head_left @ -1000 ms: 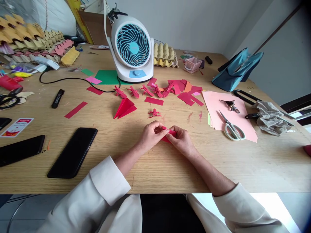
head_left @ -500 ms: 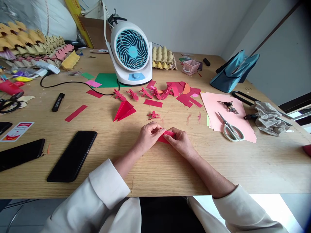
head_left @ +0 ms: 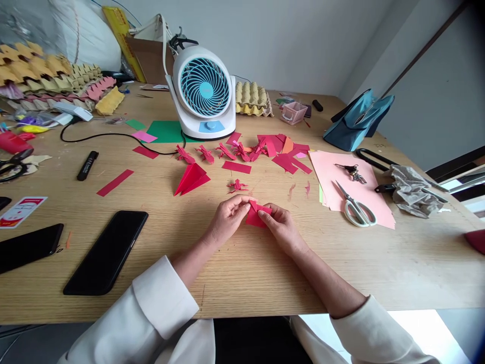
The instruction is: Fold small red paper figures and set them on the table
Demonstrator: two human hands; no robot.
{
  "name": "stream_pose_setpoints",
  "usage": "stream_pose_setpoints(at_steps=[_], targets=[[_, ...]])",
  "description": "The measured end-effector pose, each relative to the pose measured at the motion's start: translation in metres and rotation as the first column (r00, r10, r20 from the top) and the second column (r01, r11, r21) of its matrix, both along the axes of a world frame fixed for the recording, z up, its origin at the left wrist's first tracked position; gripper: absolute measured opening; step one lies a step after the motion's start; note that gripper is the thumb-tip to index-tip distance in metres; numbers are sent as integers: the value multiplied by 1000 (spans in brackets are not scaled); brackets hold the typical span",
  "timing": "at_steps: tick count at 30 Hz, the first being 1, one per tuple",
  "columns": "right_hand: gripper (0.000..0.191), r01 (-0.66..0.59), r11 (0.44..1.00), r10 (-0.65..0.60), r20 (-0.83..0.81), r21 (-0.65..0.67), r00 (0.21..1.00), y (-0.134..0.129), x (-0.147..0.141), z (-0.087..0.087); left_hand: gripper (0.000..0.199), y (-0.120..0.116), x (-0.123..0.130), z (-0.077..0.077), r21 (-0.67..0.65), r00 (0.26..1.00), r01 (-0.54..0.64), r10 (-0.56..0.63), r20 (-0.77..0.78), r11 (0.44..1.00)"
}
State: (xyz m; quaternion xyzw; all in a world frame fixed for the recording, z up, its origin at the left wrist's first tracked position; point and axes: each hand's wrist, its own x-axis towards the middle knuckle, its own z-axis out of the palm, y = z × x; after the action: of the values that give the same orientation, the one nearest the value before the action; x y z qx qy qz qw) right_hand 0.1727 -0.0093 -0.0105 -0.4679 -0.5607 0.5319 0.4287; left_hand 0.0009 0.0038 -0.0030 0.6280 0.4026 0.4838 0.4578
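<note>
A small folded red paper (head_left: 256, 218) is between my two hands, just above the wooden table (head_left: 242, 273). My left hand (head_left: 229, 217) pinches its upper left corner between thumb and fingers. On the right side, my right hand (head_left: 283, 226) grips the paper, its thumb lying on top. Just beyond them lies a small folded red figure (head_left: 237, 186). Several similar red figures (head_left: 205, 153) stand in a row farther back, and a larger pointed red folded piece (head_left: 191, 178) rests to the left.
A white fan (head_left: 206, 91) stands at the back. Scissors (head_left: 359, 207) and keys lie on pink sheets (head_left: 329, 177) at the right, near a blue bag (head_left: 358, 121). Black phones (head_left: 108, 253) and a marker (head_left: 88, 165) are on the left. Red scraps (head_left: 286, 163) lie behind my hands.
The view has tilted slightly, so the table appears lower. My left fingers have shifted to the paper's upper left corner, and more of the red paper shows between my hands.
</note>
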Motion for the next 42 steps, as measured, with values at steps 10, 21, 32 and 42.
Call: stream_pose_setpoints(at_steps=[10,21,32,42], targets=[[39,-52,999,52,-64,-8,997,0,1,-2,11,-1,3,-5,13,999,2,-3,33,1000],[32,-104,995,103,-158,4,982,0,3,-4,3,-4,3,3,262,995,3,23,-95,965],[30,-143,989,129,-242,-40,962,-1,3,-5,12,-10,0,17,501,947,-15,173,-270,866],[27,-100,990,58,-373,-94,926,1,0,-10,20,-15,13,1,3,985,-136,136,-102,991]])
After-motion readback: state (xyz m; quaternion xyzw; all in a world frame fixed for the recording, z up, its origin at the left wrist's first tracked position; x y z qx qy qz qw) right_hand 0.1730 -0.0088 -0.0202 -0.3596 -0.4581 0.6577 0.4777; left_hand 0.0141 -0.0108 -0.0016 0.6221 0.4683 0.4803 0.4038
